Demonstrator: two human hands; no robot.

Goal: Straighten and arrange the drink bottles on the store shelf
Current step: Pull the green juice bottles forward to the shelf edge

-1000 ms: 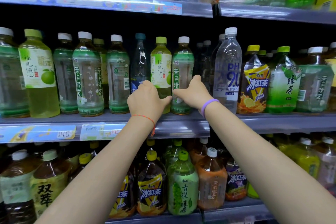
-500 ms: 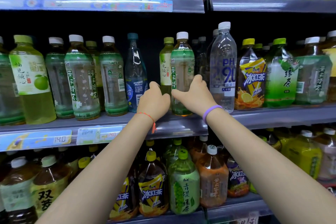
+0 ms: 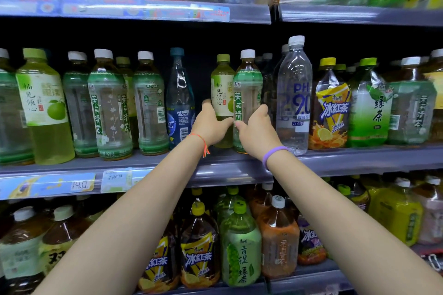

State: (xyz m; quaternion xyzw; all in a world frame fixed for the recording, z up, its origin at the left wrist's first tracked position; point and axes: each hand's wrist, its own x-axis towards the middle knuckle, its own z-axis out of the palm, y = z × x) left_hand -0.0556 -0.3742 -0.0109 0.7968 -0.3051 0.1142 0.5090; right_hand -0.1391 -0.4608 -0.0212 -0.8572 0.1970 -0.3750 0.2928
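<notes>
the left hand [image 3: 211, 124] grips the pale yellow bottle [image 3: 221, 93] and the right hand [image 3: 257, 129] the green-labelled tea bottle [image 3: 248, 96] on the middle shelf [image 3: 335, 163] (both upright, touching), so they likely need gentle, low turns to face labels forward.

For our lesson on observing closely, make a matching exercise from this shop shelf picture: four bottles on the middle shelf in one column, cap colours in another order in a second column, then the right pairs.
Bottles
1. Clear PH 9.0 water bottle
2. Dark blue bottle
3. Iced tea bottle with yellow label
4. Pale pomelo drink bottle gripped by the left hand

Cap colours
A. Teal
B. Yellow
C. Olive green
D. White

Pairs: 1-D, 2-A, 3-B, 4-C
</notes>
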